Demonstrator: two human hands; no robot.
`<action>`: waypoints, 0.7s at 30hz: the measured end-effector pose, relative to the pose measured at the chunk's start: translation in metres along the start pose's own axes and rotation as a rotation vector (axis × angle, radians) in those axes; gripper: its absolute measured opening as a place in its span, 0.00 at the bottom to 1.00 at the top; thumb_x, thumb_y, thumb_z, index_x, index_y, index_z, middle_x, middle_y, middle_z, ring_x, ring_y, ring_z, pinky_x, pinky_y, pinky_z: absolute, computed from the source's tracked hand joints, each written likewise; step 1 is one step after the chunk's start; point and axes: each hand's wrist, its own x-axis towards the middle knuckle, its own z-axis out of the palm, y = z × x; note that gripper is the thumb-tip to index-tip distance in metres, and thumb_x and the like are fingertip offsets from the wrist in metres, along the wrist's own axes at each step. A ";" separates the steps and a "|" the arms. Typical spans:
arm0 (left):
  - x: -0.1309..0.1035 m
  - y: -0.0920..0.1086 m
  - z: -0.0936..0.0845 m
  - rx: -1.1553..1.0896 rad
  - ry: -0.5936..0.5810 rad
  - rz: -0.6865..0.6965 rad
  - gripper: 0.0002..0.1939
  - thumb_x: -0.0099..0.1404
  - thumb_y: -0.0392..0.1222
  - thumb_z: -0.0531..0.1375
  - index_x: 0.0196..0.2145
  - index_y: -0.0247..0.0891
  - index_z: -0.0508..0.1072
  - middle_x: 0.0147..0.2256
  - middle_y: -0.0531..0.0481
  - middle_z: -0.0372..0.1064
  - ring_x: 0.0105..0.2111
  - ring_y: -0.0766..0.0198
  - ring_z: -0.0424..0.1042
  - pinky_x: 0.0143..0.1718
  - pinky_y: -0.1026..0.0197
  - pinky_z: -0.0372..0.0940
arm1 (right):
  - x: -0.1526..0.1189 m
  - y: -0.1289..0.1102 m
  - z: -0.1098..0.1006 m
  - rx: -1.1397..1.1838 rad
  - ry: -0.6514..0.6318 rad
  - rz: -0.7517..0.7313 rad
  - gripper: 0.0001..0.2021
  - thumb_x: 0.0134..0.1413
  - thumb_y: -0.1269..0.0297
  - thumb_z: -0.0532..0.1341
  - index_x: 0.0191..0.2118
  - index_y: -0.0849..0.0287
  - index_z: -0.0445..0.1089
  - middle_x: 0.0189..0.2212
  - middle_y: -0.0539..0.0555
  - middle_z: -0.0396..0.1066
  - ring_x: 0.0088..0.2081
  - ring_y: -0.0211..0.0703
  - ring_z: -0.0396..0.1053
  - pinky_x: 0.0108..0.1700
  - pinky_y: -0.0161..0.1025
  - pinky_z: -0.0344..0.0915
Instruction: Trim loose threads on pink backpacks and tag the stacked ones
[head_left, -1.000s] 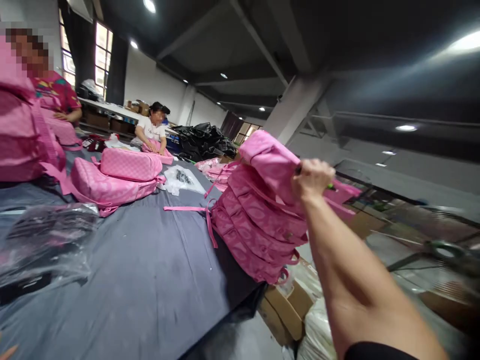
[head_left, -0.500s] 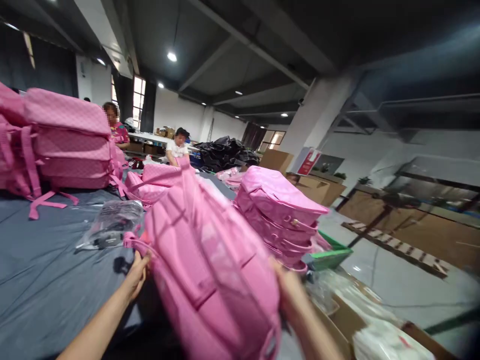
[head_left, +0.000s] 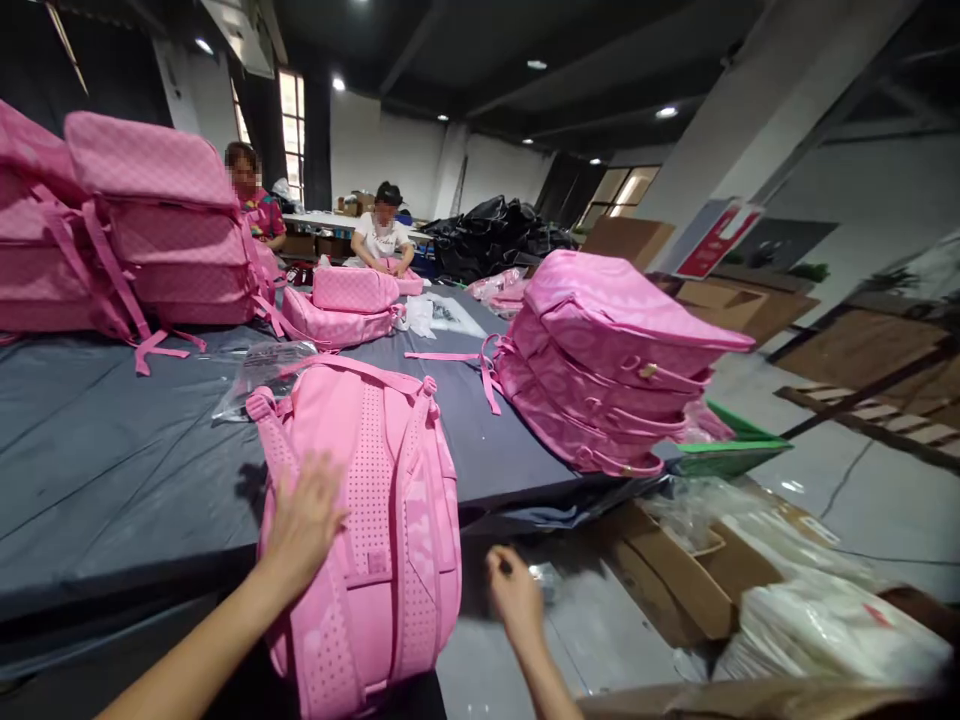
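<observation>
A pink backpack [head_left: 379, 450] lies at the near edge of the dark-covered table [head_left: 480, 440], its dotted back panel and shoulder straps facing up and its lower end past the edge. Flat on its left strap and panel rests my left hand [head_left: 307, 515], fingers spread and slightly blurred. To the right of the bag, apart from it, my right hand [head_left: 516, 595] is closed with a small dark thing between thumb and fingers, too small to name. A clear plastic bag [head_left: 259, 375] lies behind the backpack.
Stacked pink backpacks stand at left [head_left: 172, 230] and right [head_left: 600, 370]. Smaller pink bags [head_left: 345, 305] lie farther back. Two people are beyond the table. Cardboard boxes [head_left: 675, 580], white plastic [head_left: 832, 630] and a green bin [head_left: 735, 445] are at right.
The backpack has come down from a tilted, lifted position onto the table edge. My left hand has moved onto its back panel; my right hand has let go of its side. The view has turned.
</observation>
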 end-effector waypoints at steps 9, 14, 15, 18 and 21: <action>-0.045 0.014 0.039 0.108 -0.238 0.194 0.25 0.69 0.42 0.52 0.62 0.43 0.65 0.65 0.42 0.55 0.67 0.45 0.51 0.66 0.35 0.42 | -0.043 -0.104 0.079 0.030 -0.455 -0.424 0.19 0.42 0.75 0.60 0.42 0.52 0.75 0.38 0.53 0.79 0.33 0.45 0.77 0.37 0.38 0.72; -0.070 -0.025 0.037 0.087 -0.205 0.161 0.28 0.70 0.42 0.49 0.66 0.48 0.57 0.67 0.45 0.51 0.66 0.46 0.54 0.66 0.34 0.37 | 0.043 -0.021 0.040 -0.117 -0.286 -0.122 0.19 0.55 0.70 0.56 0.53 0.62 0.69 0.39 0.66 0.77 0.28 0.48 0.75 0.30 0.42 0.70; -0.075 -0.038 0.036 0.083 -0.221 0.175 0.28 0.70 0.43 0.49 0.66 0.50 0.56 0.67 0.46 0.51 0.66 0.47 0.54 0.67 0.35 0.36 | 0.054 -0.005 0.034 -0.130 -0.285 -0.090 0.18 0.57 0.68 0.55 0.53 0.63 0.69 0.36 0.65 0.77 0.28 0.48 0.75 0.30 0.42 0.69; -0.085 -0.083 0.025 0.104 -0.310 0.252 0.26 0.70 0.45 0.51 0.65 0.55 0.59 0.66 0.49 0.54 0.65 0.49 0.57 0.67 0.39 0.36 | 0.051 0.014 0.048 -0.094 -0.357 -0.124 0.18 0.59 0.63 0.57 0.54 0.59 0.70 0.40 0.60 0.77 0.38 0.49 0.77 0.38 0.40 0.71; -0.082 -0.111 0.002 0.170 -0.333 0.297 0.23 0.69 0.47 0.53 0.60 0.51 0.68 0.61 0.45 0.64 0.60 0.49 0.64 0.65 0.42 0.46 | 0.017 -0.005 0.086 -0.057 -0.414 -0.214 0.23 0.60 0.62 0.58 0.60 0.59 0.64 0.60 0.63 0.65 0.55 0.50 0.70 0.49 0.40 0.69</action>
